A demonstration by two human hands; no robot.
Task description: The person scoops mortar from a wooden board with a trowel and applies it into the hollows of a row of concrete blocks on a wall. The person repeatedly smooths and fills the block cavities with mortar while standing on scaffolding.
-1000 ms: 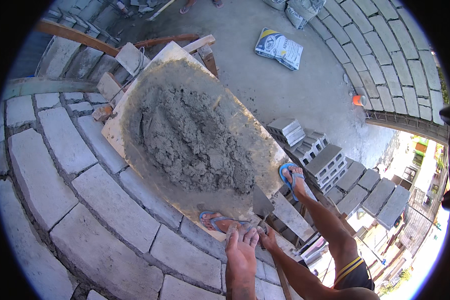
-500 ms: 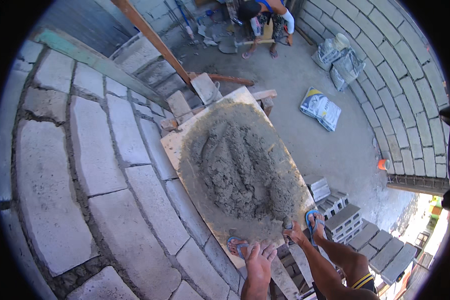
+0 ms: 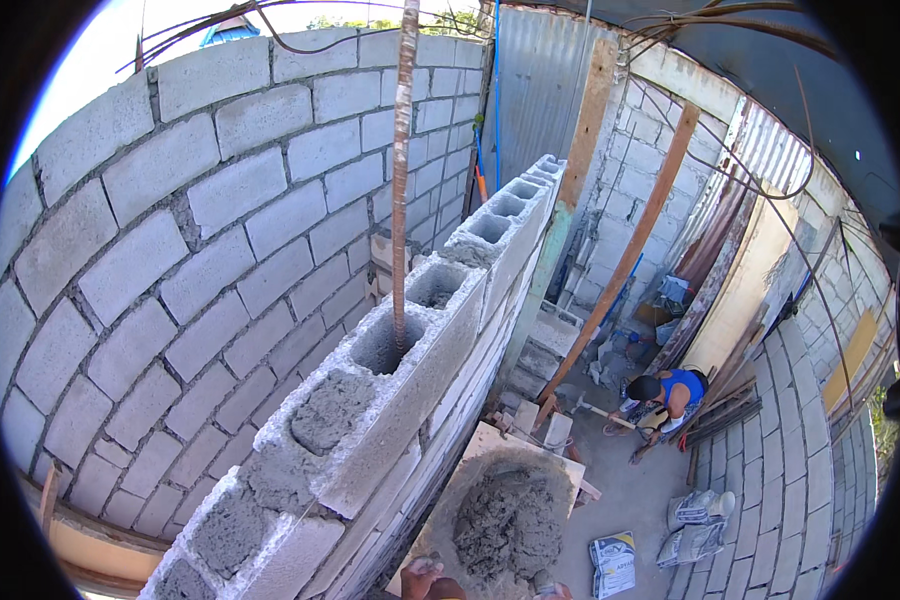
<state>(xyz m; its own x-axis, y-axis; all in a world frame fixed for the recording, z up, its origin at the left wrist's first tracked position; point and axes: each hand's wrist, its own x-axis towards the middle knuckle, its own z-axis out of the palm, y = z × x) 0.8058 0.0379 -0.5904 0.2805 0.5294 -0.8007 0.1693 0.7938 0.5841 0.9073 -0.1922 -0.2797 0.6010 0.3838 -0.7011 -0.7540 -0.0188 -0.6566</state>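
Wet grey mortar (image 3: 510, 520) lies heaped on a pale mixing board (image 3: 482, 440) low in the view. At the board's near left edge, my left hand (image 3: 422, 577) is partly in view, its fingers loosely bent and nothing seen in them. My right hand (image 3: 558, 592), cut off by the lower rim, is closed around the handle of what looks like a trowel (image 3: 542, 578) at the near right side of the mortar. The tool's blade is hidden. Left of the board rises a hollow-block wall (image 3: 400, 420); some of its cells are filled with mortar, others open.
An upright steel bar (image 3: 402, 180) stands in one open cell. Slanting wooden posts (image 3: 625, 250) stand beyond the board. A co-worker (image 3: 675, 395) bends over a shovel at the back right. A cement bag (image 3: 612, 565) and filled sacks (image 3: 695, 525) lie on the floor.
My view has swung up and left, bringing the top of the block wall into sight. The board and both hands now sit at the lower rim; my feet have left the picture.
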